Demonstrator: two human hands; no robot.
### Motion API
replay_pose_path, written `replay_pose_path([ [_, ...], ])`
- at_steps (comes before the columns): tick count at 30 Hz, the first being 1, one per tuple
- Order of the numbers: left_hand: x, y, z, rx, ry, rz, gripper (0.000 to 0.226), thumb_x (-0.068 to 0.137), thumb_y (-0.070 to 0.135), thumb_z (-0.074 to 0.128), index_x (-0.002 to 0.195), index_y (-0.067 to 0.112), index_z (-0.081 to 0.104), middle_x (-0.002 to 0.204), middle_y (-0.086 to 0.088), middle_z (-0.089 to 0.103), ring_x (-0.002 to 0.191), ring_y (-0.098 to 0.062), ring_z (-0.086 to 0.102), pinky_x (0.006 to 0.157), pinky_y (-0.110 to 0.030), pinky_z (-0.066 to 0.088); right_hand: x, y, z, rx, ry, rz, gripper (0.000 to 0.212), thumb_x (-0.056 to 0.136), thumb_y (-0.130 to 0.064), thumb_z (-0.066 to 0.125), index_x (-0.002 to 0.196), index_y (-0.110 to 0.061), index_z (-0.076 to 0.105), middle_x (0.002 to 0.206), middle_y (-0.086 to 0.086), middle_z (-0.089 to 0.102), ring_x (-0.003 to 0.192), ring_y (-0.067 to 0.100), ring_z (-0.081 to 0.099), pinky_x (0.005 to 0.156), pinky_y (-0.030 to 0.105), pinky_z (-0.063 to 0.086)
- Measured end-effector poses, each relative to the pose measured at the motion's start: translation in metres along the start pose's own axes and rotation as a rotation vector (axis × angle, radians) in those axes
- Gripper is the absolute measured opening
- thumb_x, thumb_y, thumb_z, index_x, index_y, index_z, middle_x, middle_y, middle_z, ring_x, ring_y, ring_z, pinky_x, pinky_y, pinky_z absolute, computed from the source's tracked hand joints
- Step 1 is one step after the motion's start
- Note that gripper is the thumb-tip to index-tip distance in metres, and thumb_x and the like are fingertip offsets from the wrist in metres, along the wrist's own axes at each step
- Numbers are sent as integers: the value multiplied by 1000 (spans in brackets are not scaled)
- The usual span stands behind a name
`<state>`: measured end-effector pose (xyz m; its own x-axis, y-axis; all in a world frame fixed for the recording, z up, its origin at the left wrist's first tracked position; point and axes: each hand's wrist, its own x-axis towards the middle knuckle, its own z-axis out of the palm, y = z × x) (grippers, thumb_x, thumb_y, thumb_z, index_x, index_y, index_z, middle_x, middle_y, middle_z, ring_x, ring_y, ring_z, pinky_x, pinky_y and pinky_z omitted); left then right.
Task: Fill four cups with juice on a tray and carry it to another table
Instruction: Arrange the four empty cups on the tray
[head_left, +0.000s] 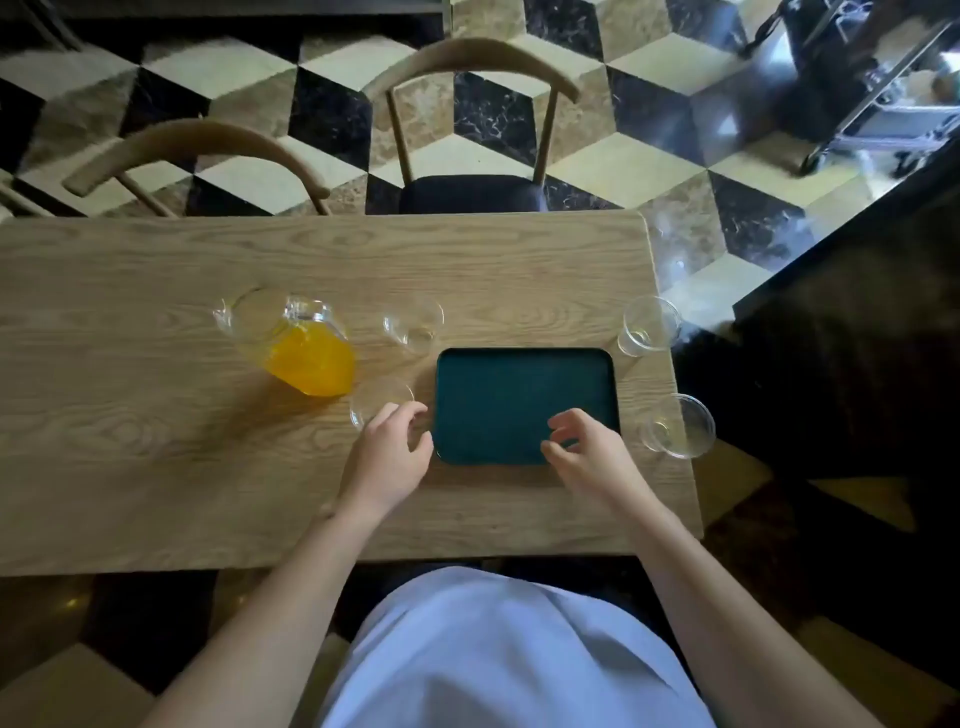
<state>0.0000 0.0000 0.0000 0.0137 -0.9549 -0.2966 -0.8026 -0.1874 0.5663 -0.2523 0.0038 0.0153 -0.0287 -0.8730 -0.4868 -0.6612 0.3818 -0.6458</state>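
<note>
A dark green tray (519, 384) lies bare on the wooden table (156, 467). A glass jug (296, 343) of orange juice stands to its left. Clear glass cups stand around the tray: one at the tray's far left corner (414, 323), one at its near left (375, 402), one at the far right (649, 325), one at the near right (678, 426) by the table's edge. All look free of juice. My left hand (389, 457) hovers just beside the near left cup, fingers apart. My right hand (587, 452) is over the tray's near right corner, fingers curled and holding nothing.
Two wooden chairs, one (472, 130) across from the tray and one (197, 156) further left, stand at the far side of the table. The table's right edge runs close to the two right cups. A dark counter (857, 364) is on the right; a metal trolley (883, 93) stands far right.
</note>
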Motion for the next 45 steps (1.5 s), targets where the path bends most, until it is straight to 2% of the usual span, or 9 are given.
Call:
replay_pose_path([
  [4, 9, -2, -3, 124, 57, 12, 35, 94, 25, 64, 128, 17, 63, 124, -3, 61, 107, -25, 61, 78, -40, 56, -1, 3, 2, -49, 68, -4, 32, 89, -24, 62, 120, -16, 62, 110, -1, 63, 96, 15, 64, 84, 28, 48],
  [8, 18, -3, -5, 299, 246, -25, 45, 84, 32, 78, 123, 14, 65, 121, -11, 59, 110, -34, 54, 81, -45, 53, 29, 12, -41, -186, 328, -14, 37, 87, -20, 65, 123, -15, 62, 122, 7, 56, 116, 26, 50, 92, 32, 40],
  [11, 31, -6, -1, 438, 143, -101, 66, 81, 45, 79, 137, 17, 56, 138, -17, 53, 119, -39, 50, 91, -49, 51, 74, 8, -80, -367, 482, 14, 51, 85, -32, 67, 131, -19, 53, 140, 10, 44, 127, 33, 37, 99, 47, 36],
  [16, 43, 1, 3, 609, -35, -133, 80, 83, 54, 73, 150, 27, 37, 155, -13, 36, 131, -39, 43, 102, -50, 45, 127, 25, -117, -490, 238, 168, 104, 72, -54, 79, 153, -21, 22, 157, 10, 23, 141, 37, 23, 108, 57, 31],
  [20, 48, -3, 4, 622, -118, -177, 82, 83, 48, 74, 151, 29, 31, 159, -11, 27, 137, -37, 37, 102, -49, 45, 148, 42, -122, -456, 137, 195, 119, 68, -48, 86, 156, -21, 11, 156, 12, 26, 139, 39, 26, 106, 57, 35],
  [24, 52, -6, 7, 538, -130, -221, 85, 83, 36, 78, 152, 30, 30, 164, -12, 15, 144, -37, 26, 102, -50, 48, 159, 50, -122, -441, 138, 139, 120, 69, -42, 87, 156, -21, 7, 154, 15, 30, 139, 40, 27, 106, 56, 36],
  [27, 57, -7, 8, 490, -120, -247, 87, 82, 30, 79, 153, 31, 30, 166, -12, 9, 148, -38, 21, 110, -53, 43, 166, 50, -123, -401, 177, 118, 115, 71, -40, 85, 156, -21, 9, 153, 15, 33, 138, 39, 29, 106, 56, 37],
  [37, 64, -9, 8, 347, -90, -379, 89, 82, 29, 81, 155, 31, 29, 162, -9, 24, 144, -35, 30, 103, -55, 49, 175, 52, -114, -376, 179, 32, 99, 77, -36, 80, 153, -18, 18, 151, 16, 35, 137, 38, 29, 108, 52, 36],
  [45, 54, -3, 3, 287, 24, -316, 82, 82, 35, 80, 151, 26, 36, 152, -5, 38, 134, -31, 40, 94, -52, 53, 151, 40, -114, -203, 287, -28, 98, 74, -35, 79, 151, -15, 24, 147, 11, 41, 134, 33, 32, 109, 44, 34],
])
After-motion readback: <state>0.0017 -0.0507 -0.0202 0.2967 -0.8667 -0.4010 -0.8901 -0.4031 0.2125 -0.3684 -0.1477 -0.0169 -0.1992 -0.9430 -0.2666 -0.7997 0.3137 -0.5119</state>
